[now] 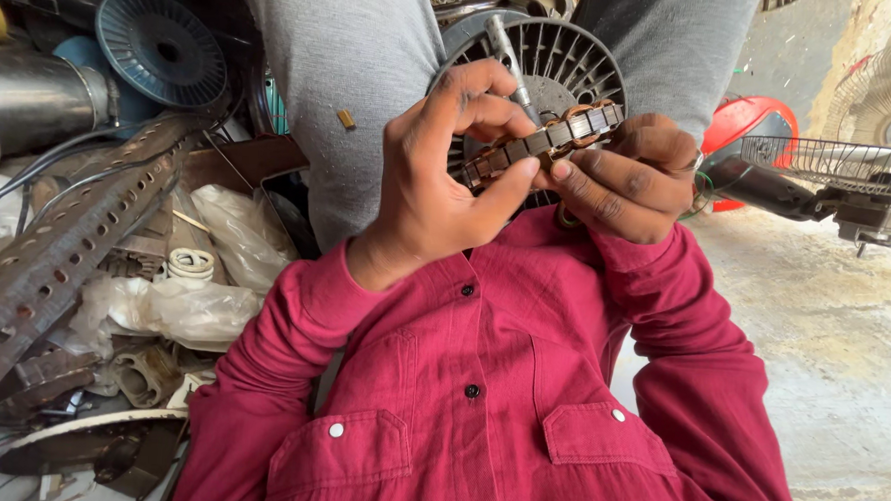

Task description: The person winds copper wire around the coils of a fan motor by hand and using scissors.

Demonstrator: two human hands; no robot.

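Copper-wound stator (542, 140) gripped by left hand (439, 175), right hand (629, 178) fingers | ribbed motor housing (564, 60) behind | perforated bar (60, 254) left

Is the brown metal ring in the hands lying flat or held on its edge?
On its edge: the ring shows only its rim, pinched between both hands.

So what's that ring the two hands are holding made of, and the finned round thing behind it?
The ring looks like stacked steel plates, dull brown, with coppery wire loops wound through its slots. The left hand and right hand pinch its edges. The finned disc looks like cast metal, matt grey, though painted plastic can't be excluded.
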